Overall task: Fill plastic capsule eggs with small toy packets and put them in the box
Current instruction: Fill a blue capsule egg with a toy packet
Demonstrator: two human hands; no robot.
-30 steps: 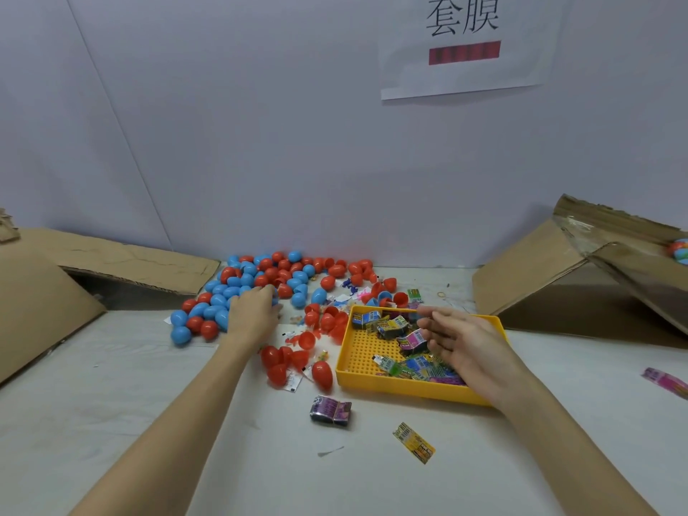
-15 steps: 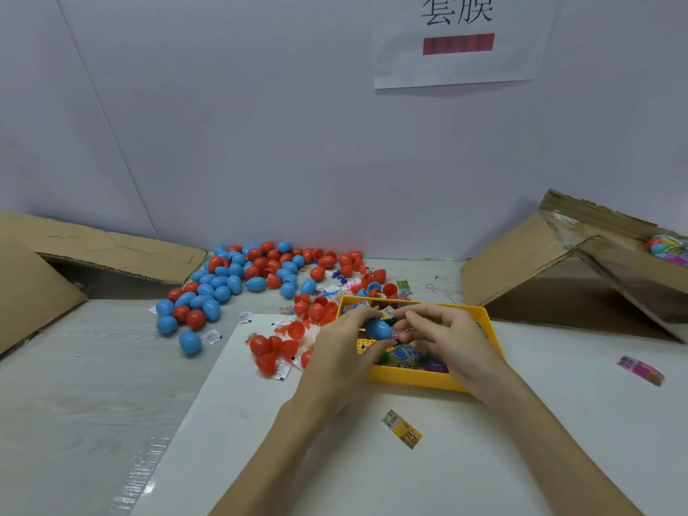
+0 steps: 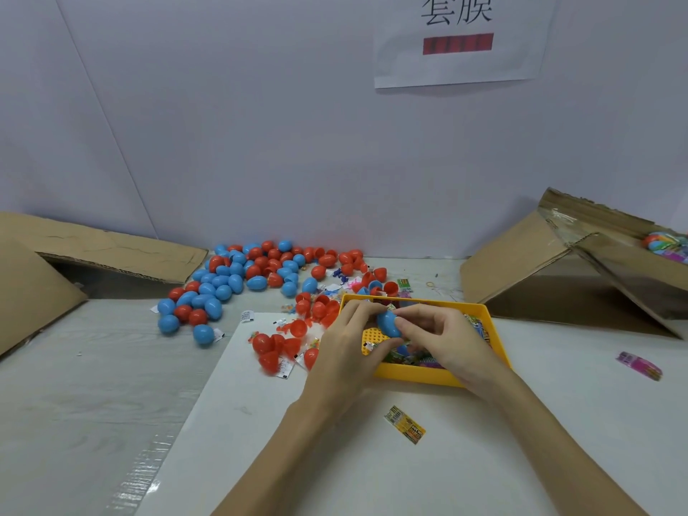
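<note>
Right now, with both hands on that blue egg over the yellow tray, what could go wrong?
1. The blue egg is pinched only at the fingertips of the left hand and right hand; it could slip into the yellow tray.
2. A packet seems to stick out near the egg's top; closing may trap it.
3. Loose red eggs lie beside the left wrist and could get knocked away.

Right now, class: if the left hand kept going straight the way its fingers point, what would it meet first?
The left hand points toward the right hand. It already grips the blue capsule egg between them, so it would likely meet the right hand's fingers first.
</note>
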